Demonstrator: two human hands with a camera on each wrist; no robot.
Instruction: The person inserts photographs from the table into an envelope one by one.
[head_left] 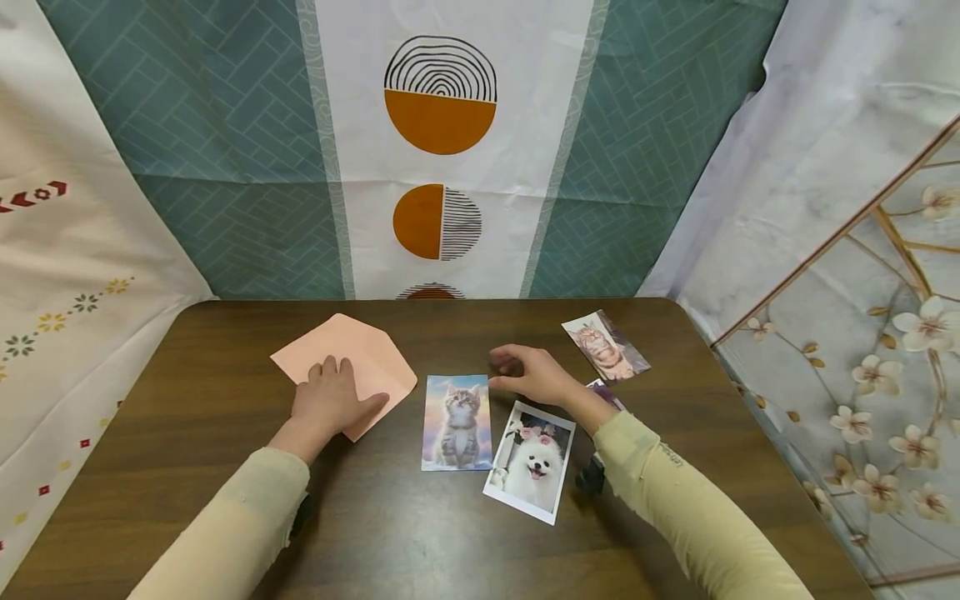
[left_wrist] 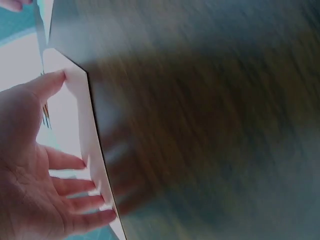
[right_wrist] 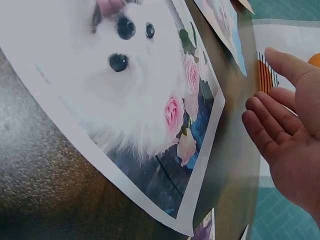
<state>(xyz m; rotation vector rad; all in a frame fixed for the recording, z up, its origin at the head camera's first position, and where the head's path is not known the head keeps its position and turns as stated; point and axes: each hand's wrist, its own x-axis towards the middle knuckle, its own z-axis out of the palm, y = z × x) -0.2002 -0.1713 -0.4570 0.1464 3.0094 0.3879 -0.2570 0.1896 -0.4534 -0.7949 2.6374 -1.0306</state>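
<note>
A peach-pink envelope (head_left: 384, 360) lies on the left of the table, and my left hand (head_left: 330, 400) rests on it with spread fingers; the left wrist view shows the fingertips touching its surface. To the envelope's right is a kitten picture (head_left: 456, 425) with a pastel sky. My right hand (head_left: 536, 375) is by that picture's upper right corner, thumb and fingers apart, and it holds nothing. In the right wrist view the palm (right_wrist: 295, 155) shows, its fingers loosely bent. Below it lies a white-bordered photo of a fluffy white dog (head_left: 536, 467).
An orange cat picture (head_left: 606, 348) lies at the far right of the brown table (head_left: 397, 533). A purple-toned picture (head_left: 609, 393) is mostly hidden under my right forearm. Patterned curtains (head_left: 247, 125) hang behind the table's back edge, and a floral cloth (head_left: 885, 375) hangs at the right.
</note>
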